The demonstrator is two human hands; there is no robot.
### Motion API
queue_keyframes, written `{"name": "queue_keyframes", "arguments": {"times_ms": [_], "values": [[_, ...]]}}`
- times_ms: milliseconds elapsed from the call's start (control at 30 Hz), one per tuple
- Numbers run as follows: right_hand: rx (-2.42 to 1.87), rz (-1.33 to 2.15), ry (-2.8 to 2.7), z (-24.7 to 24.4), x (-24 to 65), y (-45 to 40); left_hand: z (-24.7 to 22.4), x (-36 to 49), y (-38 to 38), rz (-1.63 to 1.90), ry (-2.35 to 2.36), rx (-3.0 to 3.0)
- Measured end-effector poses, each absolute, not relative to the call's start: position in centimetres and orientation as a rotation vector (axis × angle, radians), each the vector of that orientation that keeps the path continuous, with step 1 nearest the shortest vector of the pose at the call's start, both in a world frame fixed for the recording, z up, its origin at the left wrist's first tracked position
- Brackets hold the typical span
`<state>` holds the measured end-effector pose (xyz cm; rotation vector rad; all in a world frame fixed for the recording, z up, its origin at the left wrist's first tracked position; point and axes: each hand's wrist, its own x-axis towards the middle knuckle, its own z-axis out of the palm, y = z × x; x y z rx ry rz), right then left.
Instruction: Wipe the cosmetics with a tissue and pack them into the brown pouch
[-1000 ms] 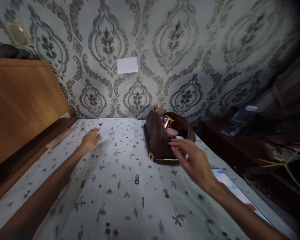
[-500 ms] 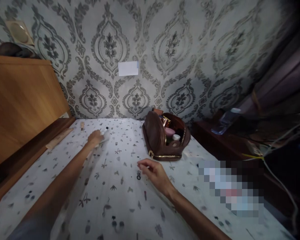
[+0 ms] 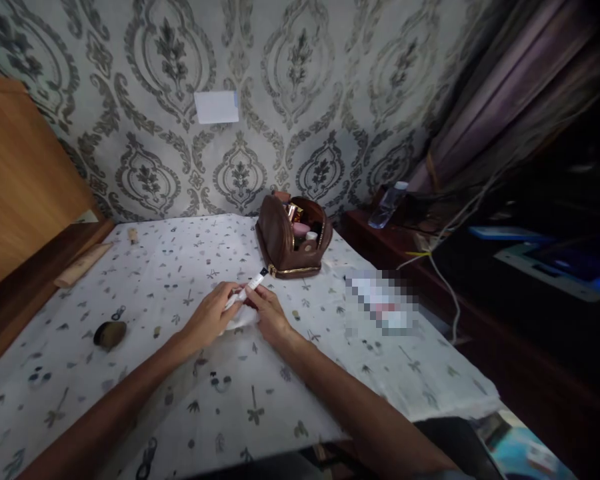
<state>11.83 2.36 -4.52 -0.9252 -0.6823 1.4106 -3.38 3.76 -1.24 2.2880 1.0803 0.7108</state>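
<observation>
Between my two hands is a slim white tube (image 3: 253, 284) with a black cap, slanting up to the right. My left hand (image 3: 211, 313) is closed around its lower end. The fingers of my right hand (image 3: 271, 316) pinch it nearer the cap. Something thin and white (image 3: 244, 316), perhaps a tissue, shows under the hands; which hand touches it I cannot tell. Just beyond the cap stands a brown cosmetics bag (image 3: 295, 263), unzipped, with a pink item (image 3: 301, 229) and a white-lidded item (image 3: 311, 236) inside.
The patterned white cloth (image 3: 190, 413) covers the table. On its left lie a dark rounded object (image 3: 110, 335), a beige roll (image 3: 83, 265) and a small tan item (image 3: 133, 235). A clear bottle (image 3: 389, 205) and cables stand at the right, beside a blurred-out patch (image 3: 383, 303).
My left hand has come back from the far left with the white tube. My right hand has closed on it too. The view has shifted right, and the dark rounded object now shows.
</observation>
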Motion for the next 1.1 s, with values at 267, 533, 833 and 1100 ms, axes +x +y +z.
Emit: {"name": "queue_keyframes", "arguments": {"times_ms": [267, 533, 833, 1100], "values": [[-0.968, 1.347, -0.667, -4.3, 13.5, 2.0, -3.3, -6.5, 0.7, 0.465, 1.006, 2.604], [-0.961, 1.207, -0.997, -4.2, 12.6, 1.5, 1.0, -4.6, 3.6, 0.895, 1.190, 2.219], [-1.109, 1.057, -1.255, -4.1, 12.0, 0.6, 1.1, 0.5, 4.8, 1.033, 1.117, 1.853], [-1.181, 0.976, -1.250, -4.5, 12.3, 0.9, -1.1, -0.2, 4.5, 0.961, 1.116, 1.971]]}}
